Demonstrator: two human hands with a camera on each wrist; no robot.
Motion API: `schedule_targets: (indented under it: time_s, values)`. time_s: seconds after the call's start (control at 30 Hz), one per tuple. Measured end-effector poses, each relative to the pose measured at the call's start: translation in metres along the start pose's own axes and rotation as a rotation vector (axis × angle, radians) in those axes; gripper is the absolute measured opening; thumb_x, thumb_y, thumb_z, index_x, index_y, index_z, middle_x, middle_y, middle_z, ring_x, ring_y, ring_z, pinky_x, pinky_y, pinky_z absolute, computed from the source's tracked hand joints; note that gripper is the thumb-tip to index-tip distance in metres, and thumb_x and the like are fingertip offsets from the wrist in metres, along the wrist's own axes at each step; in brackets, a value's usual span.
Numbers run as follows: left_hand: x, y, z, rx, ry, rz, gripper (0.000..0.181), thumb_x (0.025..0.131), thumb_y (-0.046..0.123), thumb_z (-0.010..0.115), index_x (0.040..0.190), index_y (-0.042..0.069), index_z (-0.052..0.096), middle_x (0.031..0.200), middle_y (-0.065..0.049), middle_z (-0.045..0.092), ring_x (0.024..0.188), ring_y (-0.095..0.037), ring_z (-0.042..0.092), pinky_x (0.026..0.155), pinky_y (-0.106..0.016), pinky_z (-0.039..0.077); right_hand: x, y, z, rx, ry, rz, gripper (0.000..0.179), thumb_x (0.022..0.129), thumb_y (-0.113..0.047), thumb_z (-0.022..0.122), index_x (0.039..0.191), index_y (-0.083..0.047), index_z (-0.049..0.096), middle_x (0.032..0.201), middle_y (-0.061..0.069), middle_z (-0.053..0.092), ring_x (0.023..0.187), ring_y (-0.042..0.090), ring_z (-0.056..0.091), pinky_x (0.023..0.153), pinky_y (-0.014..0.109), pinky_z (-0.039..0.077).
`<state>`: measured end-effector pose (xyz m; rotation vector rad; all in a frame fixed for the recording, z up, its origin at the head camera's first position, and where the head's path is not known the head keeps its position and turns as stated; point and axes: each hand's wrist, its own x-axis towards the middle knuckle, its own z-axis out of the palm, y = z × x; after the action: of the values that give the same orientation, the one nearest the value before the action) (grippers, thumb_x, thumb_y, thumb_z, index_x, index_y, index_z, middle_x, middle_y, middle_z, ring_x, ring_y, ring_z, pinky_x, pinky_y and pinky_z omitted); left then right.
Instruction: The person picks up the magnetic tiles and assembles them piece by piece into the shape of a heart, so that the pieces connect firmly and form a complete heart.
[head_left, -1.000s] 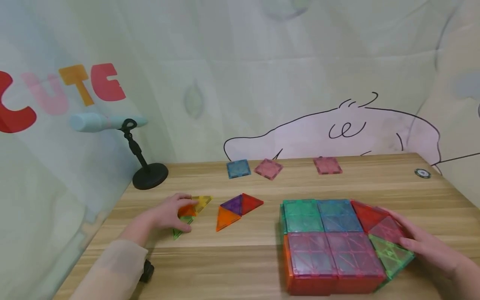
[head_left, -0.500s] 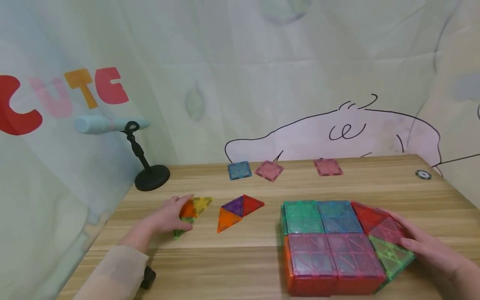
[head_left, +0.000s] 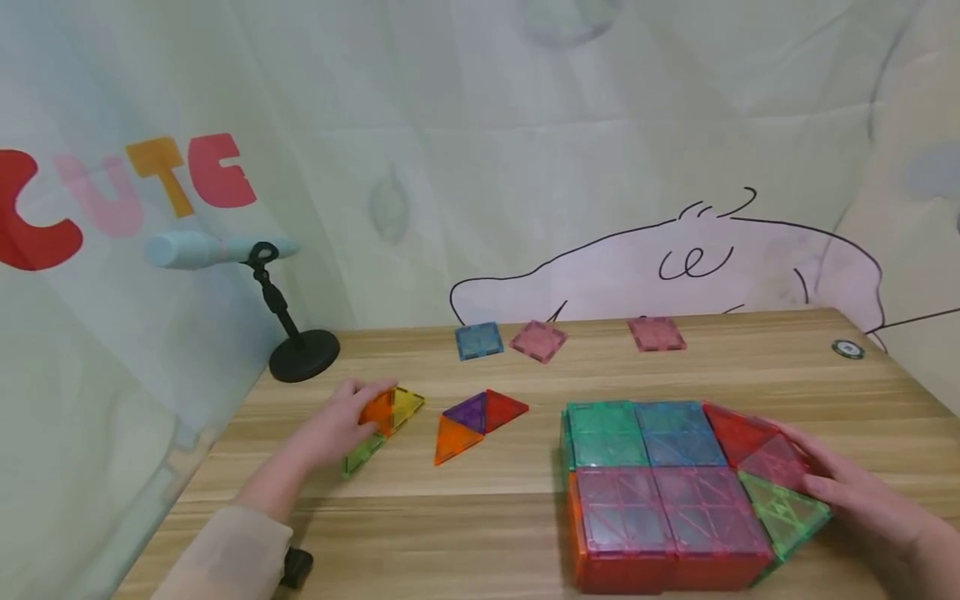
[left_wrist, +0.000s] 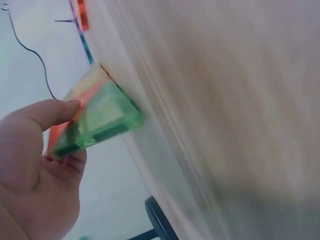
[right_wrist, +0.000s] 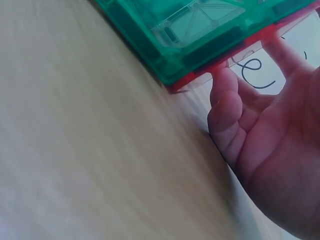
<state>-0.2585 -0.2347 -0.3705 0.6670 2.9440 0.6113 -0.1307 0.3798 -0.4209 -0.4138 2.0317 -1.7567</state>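
Observation:
My left hand [head_left: 322, 433] pinches a joined strip of triangular magnetic tiles: a green one [head_left: 363, 456], an orange one [head_left: 380, 414] and a yellow one [head_left: 408, 406]. In the left wrist view the thumb lies on the orange part, beside the green tile [left_wrist: 111, 114], with fingers behind. To the right stands a flat box-shaped build of magnetic tiles [head_left: 626, 512], green, blue and pink on top. Red, pink and green triangles [head_left: 783, 508] form its pointed right end. My right hand [head_left: 862, 492] holds that end, fingertips at the red edge [right_wrist: 215, 65] in the right wrist view.
Between the hands lies a joined group of orange, purple and red triangles [head_left: 468, 414]. A blue square tile [head_left: 479, 341] and two pink ones [head_left: 538, 341] lie at the back. A black stand [head_left: 303, 354] is back left, a round chip [head_left: 847, 349] back right.
The left thumb has shifted from the green triangle up to the orange one, and the strip has moved slightly upward in view. The right hand and the box-shaped build have stayed put.

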Motion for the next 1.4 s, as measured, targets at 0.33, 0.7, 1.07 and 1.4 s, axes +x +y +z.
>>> schedule_targets:
  time_s: [0.33, 0.7, 1.07, 1.4]
  values:
    - [-0.014, 0.017, -0.003, -0.11, -0.01, -0.012, 0.046, 0.083, 0.005, 0.062, 0.129, 0.004, 0.053, 0.095, -0.006, 0.054, 0.08, -0.019, 0.049, 0.064, -0.029, 0.046, -0.003, 0.002, -0.006, -0.01, -0.006, 0.055, 0.053, 0.102, -0.012, 0.024, 0.134, -0.053, 0.03, 0.125, -0.028, 0.045, 0.108, 0.004, 0.051, 0.083, 0.025, 0.046]
    - [-0.029, 0.024, 0.007, -0.334, 0.018, -0.135, 0.048, 0.084, 0.007, 0.065, 0.129, 0.005, 0.049, 0.083, -0.008, 0.049, 0.056, -0.017, 0.05, 0.042, -0.03, 0.049, 0.0, -0.003, -0.002, -0.188, 0.132, 0.22, 0.04, 0.101, -0.026, 0.033, 0.126, -0.057, 0.026, 0.14, 0.014, 0.032, 0.109, 0.017, 0.047, 0.086, 0.044, 0.044]
    - [-0.025, 0.026, -0.007, -0.145, 0.084, -0.073, 0.052, 0.085, 0.02, 0.068, 0.13, 0.001, 0.05, 0.089, -0.008, 0.049, 0.071, -0.019, 0.045, 0.058, -0.03, 0.041, 0.001, 0.0, -0.006, -0.11, 0.084, 0.178, 0.042, 0.102, -0.023, 0.031, 0.122, -0.06, 0.031, 0.118, -0.026, 0.037, 0.102, 0.004, 0.05, 0.081, 0.032, 0.047]
    - [0.008, 0.085, -0.019, -0.175, 0.009, 0.022, 0.06, 0.085, 0.026, 0.07, 0.137, 0.009, 0.045, 0.12, -0.011, 0.057, 0.106, -0.029, 0.054, 0.088, -0.043, 0.047, 0.001, -0.001, -0.004, -0.135, 0.091, 0.187, 0.042, 0.102, -0.022, 0.032, 0.122, -0.059, 0.029, 0.124, -0.017, 0.04, 0.102, 0.006, 0.051, 0.082, 0.031, 0.047]
